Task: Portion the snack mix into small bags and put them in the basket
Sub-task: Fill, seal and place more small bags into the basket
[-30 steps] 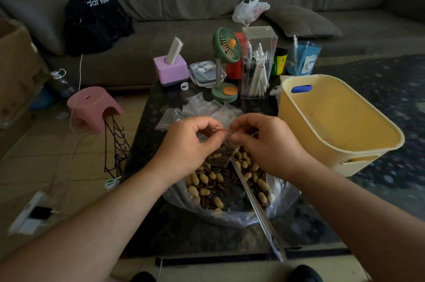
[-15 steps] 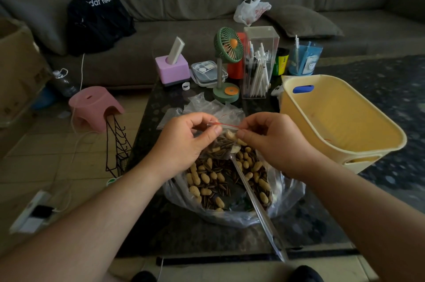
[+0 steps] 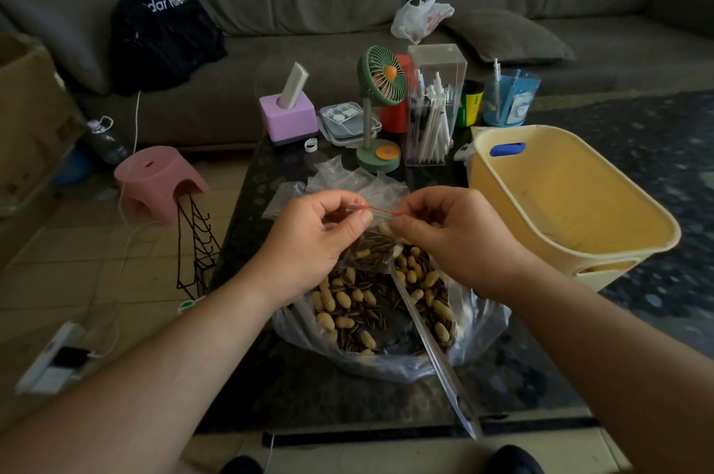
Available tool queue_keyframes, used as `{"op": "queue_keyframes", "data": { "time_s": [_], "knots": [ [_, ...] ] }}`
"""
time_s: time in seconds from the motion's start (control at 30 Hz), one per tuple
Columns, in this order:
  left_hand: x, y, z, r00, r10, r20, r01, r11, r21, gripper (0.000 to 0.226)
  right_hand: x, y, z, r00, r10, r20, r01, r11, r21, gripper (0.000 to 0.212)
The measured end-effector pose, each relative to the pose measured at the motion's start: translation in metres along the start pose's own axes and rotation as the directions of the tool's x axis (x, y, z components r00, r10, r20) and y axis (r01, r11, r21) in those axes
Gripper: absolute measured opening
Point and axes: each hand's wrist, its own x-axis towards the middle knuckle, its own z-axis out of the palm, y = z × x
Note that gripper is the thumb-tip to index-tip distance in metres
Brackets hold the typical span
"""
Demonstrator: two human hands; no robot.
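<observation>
Since a second ago the hands have drawn apart along the red seal. The left hand and right hand each pinch the small bag above the snack mix; the yellow basket sits just right.

— What's different with the hands?
— The left hand and right hand now sit farther apart along the small bag, pinching its top.
— And the red strip?
— More of it shows between the fingertips than a second ago.
</observation>
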Motion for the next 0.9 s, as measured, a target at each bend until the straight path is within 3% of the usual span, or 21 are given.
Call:
{"op": "queue_keyframes", "data": {
  "time_s": [0.23, 0.77, 0.9],
  "knots": [
    [0.0004, 0.003, -0.0046, 0.999, -0.033, -0.028, 0.03, 0.993, -0.114, 0.013, 0.0002, 0.0005, -0.0039, 0.999, -0.013, -0.053, 0.012, 1.0, -0.014, 0.013],
    [0.0006, 0.0052, 0.002, 1.0, -0.003, -0.012, 0.002, 0.999, -0.053, 0.017, 0.0018, 0.0021, 0.0011, 0.999, -0.044, 0.005, 0.044, 0.997, -0.061, 0.006],
    [0.0002, 0.0, 0.0033, 1.0, 0.019, -0.016, -0.018, 0.998, 0.057, 0.016, 0.0021, 0.0034, 0.0049, 0.998, -0.065, -0.003, 0.064, 0.99, -0.122, 0.013]
  ]
}}
